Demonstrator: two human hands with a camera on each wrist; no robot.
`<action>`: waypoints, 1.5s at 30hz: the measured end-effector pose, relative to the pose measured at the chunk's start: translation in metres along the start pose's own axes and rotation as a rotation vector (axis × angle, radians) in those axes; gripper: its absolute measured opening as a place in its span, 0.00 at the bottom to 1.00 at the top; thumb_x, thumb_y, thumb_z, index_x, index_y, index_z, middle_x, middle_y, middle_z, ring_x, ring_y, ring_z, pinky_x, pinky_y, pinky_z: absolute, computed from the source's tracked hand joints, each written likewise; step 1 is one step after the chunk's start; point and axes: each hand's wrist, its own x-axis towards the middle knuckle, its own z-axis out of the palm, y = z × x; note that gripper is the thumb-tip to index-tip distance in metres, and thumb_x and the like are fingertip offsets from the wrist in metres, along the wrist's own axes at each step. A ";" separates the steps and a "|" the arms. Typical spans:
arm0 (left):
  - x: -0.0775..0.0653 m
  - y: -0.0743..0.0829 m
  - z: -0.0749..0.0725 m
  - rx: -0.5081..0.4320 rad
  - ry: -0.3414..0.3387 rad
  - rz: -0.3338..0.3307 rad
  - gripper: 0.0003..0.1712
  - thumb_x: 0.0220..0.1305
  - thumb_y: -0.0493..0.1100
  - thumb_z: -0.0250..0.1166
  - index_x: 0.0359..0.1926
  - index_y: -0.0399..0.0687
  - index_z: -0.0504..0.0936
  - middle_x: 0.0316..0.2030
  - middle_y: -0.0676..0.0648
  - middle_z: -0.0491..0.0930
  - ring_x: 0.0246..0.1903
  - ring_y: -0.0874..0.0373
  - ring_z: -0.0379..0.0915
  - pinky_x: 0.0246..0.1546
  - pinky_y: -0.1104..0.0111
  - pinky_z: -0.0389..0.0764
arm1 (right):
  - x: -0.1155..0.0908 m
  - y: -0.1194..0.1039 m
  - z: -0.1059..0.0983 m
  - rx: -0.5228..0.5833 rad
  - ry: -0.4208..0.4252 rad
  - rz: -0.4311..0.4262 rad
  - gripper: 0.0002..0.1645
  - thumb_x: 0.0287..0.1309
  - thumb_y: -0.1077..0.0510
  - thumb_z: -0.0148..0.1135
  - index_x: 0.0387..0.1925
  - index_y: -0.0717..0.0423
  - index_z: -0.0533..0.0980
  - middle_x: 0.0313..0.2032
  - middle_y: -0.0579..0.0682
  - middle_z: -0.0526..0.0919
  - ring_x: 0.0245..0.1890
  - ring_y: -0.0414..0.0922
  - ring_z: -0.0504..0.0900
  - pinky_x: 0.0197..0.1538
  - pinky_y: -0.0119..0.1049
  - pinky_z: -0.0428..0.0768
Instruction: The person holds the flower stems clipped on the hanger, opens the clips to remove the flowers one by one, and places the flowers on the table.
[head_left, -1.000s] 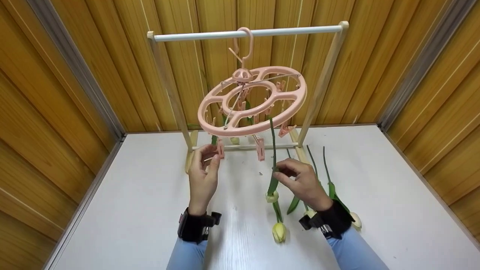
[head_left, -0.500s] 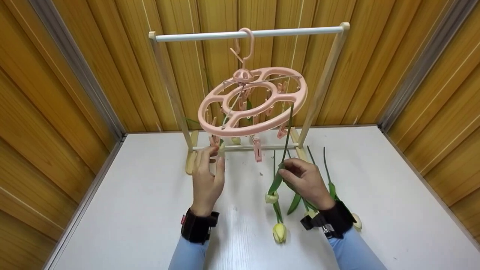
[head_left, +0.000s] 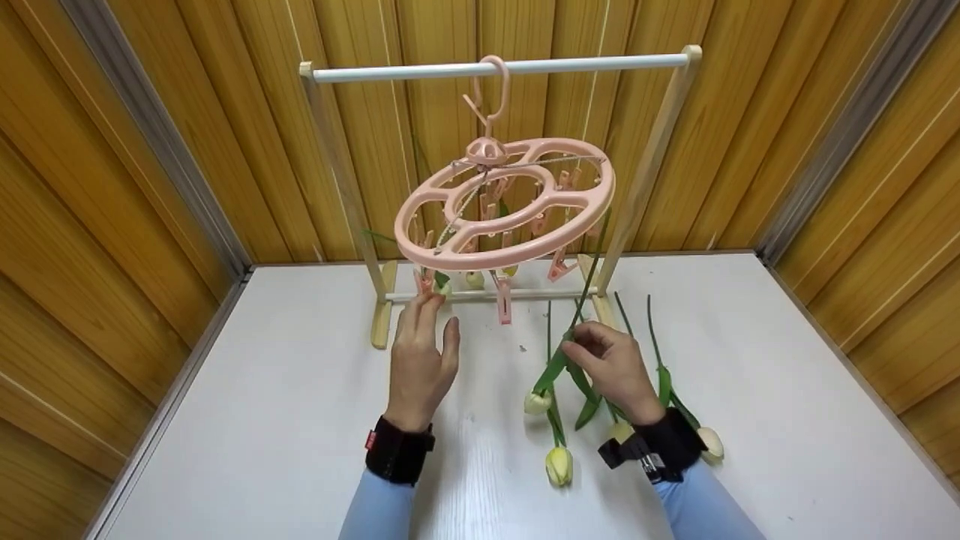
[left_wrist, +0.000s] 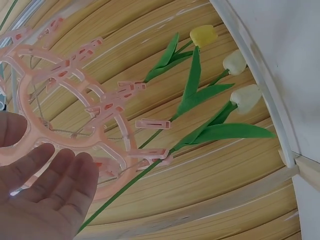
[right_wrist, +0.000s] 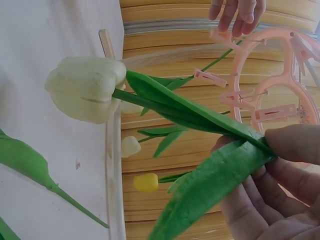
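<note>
A pink round clip hanger (head_left: 450, 260) hangs on a rack, with pink clothespins dangling below it. My left hand (head_left: 422, 367) reaches up with its fingers extended, fingertips right at a clothespin (head_left: 424, 282) on the hanger's left side. My right hand (head_left: 611, 364) pinches a white artificial tulip (right_wrist: 87, 90) around its stem and leaves, bloom downward and stem slanting up toward the ring's right side. Seen in the left wrist view, a yellow tulip (left_wrist: 204, 36), a white tulip (left_wrist: 235, 62) and another white tulip (left_wrist: 246, 98) hang from clothespins.
The rack has a white top bar (head_left: 405, 73) and wooden legs standing on the white table (head_left: 300, 420). On the table's right lie a yellow tulip (head_left: 559, 466), a cream tulip (head_left: 710, 444) and another, partly behind my right wrist. Wood-grain walls enclose the table.
The left hand's fingers have straightened and come off the clothespin they were at. The hanger has turned a little. My right hand has shifted slightly right, and the held tulip's stem now leans right.
</note>
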 end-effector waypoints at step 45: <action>-0.008 -0.009 0.012 0.133 -0.161 -0.012 0.21 0.70 0.41 0.68 0.59 0.34 0.80 0.54 0.36 0.81 0.53 0.41 0.79 0.54 0.50 0.79 | 0.020 0.031 0.035 -0.162 -0.341 0.187 0.09 0.65 0.61 0.66 0.41 0.65 0.84 0.30 0.51 0.86 0.26 0.39 0.78 0.33 0.35 0.76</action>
